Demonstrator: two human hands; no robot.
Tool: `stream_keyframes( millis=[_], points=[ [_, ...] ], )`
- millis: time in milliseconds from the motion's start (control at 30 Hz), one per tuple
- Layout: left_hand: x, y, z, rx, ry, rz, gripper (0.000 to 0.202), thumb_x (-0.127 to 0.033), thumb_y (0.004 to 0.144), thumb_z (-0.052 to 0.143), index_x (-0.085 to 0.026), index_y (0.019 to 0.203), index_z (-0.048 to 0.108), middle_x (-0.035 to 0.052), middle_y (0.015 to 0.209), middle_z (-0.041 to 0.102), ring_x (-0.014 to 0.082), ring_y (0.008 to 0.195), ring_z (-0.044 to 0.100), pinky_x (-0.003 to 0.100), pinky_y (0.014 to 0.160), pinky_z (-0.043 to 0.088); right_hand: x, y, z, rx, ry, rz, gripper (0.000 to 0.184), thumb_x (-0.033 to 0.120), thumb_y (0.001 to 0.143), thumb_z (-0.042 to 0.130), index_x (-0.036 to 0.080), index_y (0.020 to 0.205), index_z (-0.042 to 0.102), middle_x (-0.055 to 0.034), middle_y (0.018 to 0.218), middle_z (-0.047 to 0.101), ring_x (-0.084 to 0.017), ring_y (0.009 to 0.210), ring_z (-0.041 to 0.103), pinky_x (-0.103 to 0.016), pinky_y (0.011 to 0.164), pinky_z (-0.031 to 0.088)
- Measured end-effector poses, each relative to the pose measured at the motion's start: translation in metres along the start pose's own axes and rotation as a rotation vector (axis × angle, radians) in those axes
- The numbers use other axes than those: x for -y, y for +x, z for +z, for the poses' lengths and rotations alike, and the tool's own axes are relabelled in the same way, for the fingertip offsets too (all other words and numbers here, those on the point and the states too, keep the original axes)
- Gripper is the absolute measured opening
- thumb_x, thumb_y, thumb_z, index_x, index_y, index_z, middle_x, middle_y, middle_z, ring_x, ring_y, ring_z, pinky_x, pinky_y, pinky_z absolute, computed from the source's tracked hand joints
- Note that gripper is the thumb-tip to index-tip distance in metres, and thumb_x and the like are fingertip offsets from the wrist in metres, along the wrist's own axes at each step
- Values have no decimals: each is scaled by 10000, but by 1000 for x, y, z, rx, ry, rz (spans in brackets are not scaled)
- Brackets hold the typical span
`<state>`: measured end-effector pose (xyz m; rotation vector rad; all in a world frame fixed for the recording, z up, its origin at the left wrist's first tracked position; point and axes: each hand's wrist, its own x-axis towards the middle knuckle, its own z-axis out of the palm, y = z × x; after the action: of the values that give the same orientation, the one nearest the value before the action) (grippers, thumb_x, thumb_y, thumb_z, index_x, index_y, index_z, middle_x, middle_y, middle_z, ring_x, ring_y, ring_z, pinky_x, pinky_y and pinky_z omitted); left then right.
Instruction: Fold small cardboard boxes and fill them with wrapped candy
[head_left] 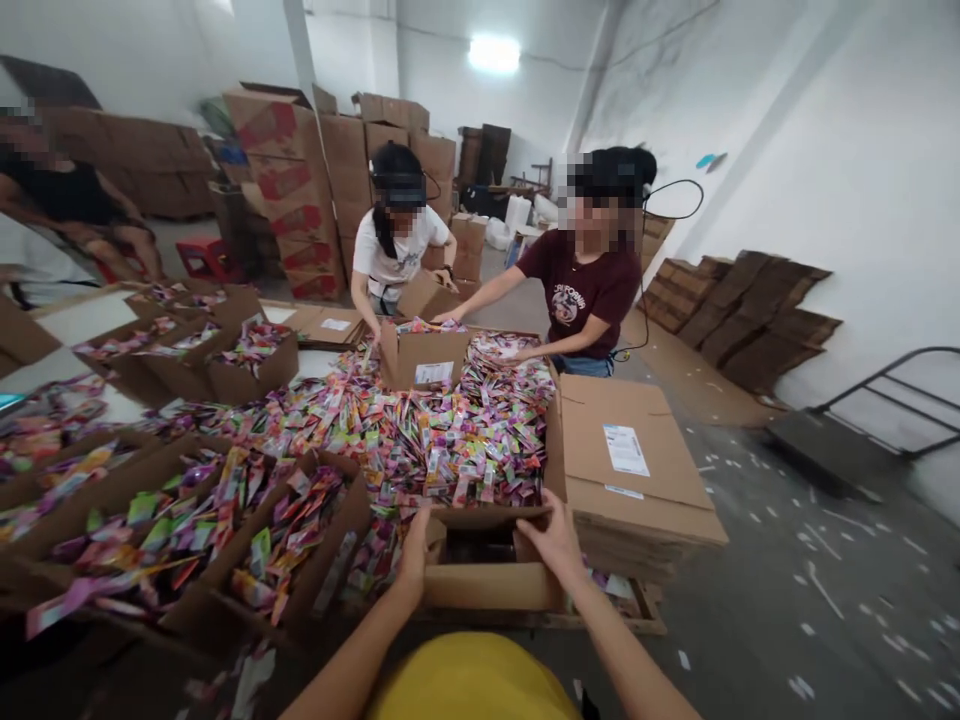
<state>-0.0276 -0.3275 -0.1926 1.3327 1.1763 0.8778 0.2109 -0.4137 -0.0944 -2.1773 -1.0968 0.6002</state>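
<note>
An opened cardboard box stands right before me at the near edge of the table, its dark inside partly visible. My left hand presses along its left side, fingers partly hidden behind the wall. On the opposite side, my right hand grips the upper right edge, thumb and fingers around the cardboard. Just beyond the box lies a wide heap of small colourful packets in pink, purple, orange and green.
Filled packet boxes line my left. Flattened cartons are stacked at right. Across the heap, one person and another in maroon work around a labelled box. A platform cart stands on the littered floor.
</note>
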Motion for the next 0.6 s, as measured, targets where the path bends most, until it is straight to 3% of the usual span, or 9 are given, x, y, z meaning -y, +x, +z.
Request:
stream_keyframes(
  millis=[67, 133, 167, 233, 333, 400, 467, 533, 600],
  points=[
    [3, -4, -6, 16, 36, 98, 479, -277, 643, 591, -168, 1110, 606, 139, 1186, 645, 328, 1222, 549, 481, 1124, 369, 9, -11, -16, 113, -69, -278, 881, 516, 734, 723, 231, 1493, 379, -136, 1519, 393, -322, 1403, 349, -504, 1156, 272],
    [3, -5, -10, 51, 70, 184, 445, -204, 654, 541, -163, 1092, 609, 133, 1142, 660, 297, 1168, 577, 484, 1088, 401, 15, -24, -27, 320, -215, -499, 1045, 671, 642, 773, 296, 1513, 335, -106, 1576, 303, -370, 1452, 234, -629, 1173, 104],
    [2, -4, -13, 79, 91, 216, 398, -188, 678, 517, -160, 1062, 616, 132, 1119, 667, 284, 1145, 589, 483, 1068, 416, 15, -31, -30, 405, -288, -549, 1050, 702, 618, 778, 313, 1499, 361, -101, 1567, 326, -378, 1447, 243, -660, 1164, 34],
    [-2, 0, -21, 172, 139, 266, 287, -175, 719, 489, -154, 968, 632, 142, 1091, 675, 270, 1116, 608, 472, 1036, 440, 12, -45, -26, 456, -371, -569, 808, 654, 725, 737, 305, 1414, 497, -89, 1469, 483, -342, 1391, 364, -648, 1165, -26],
    [-17, 5, -40, 384, 225, 319, 286, -139, 752, 450, -148, 953, 653, 156, 1197, 658, 237, 1187, 594, 423, 1040, 449, -1, -58, -8, 388, -350, -503, 421, 430, 862, 705, 247, 1237, 649, -60, 1319, 622, -270, 1310, 463, -537, 1183, 139],
    [-34, 6, -51, 508, 306, 333, 360, -127, 781, 414, -163, 1039, 663, 138, 1250, 646, 214, 1224, 577, 416, 1061, 438, -8, -57, 5, 333, -280, -446, 381, 350, 830, 753, 213, 1177, 675, -67, 1258, 647, -261, 1262, 484, -451, 1101, 313],
    [-53, 2, -52, 558, 406, 334, 339, -185, 829, 434, -184, 1079, 663, 126, 1229, 655, 245, 1221, 574, 505, 1105, 383, -9, -50, 16, 281, -241, -391, 300, 297, 779, 797, 218, 1054, 707, -49, 1117, 676, -253, 1143, 527, -397, 980, 401],
    [-68, -6, -40, 535, 561, 366, 361, -379, 818, 591, -158, 1098, 647, 173, 1242, 634, 350, 1278, 508, 666, 1144, 209, -5, -42, 25, 232, -274, -333, 201, 241, 733, 807, 235, 903, 701, -21, 1003, 656, -252, 1047, 532, -405, 926, 397],
    [-74, -16, -21, 508, 796, 461, 761, -634, 643, 752, -93, 1157, 601, 281, 1370, 519, 461, 1402, 316, 747, 1121, -22, -1, -38, 33, 184, -352, -308, 143, 190, 737, 753, 235, 841, 666, -17, 1016, 620, -262, 1044, 510, -434, 919, 367]
  ],
)
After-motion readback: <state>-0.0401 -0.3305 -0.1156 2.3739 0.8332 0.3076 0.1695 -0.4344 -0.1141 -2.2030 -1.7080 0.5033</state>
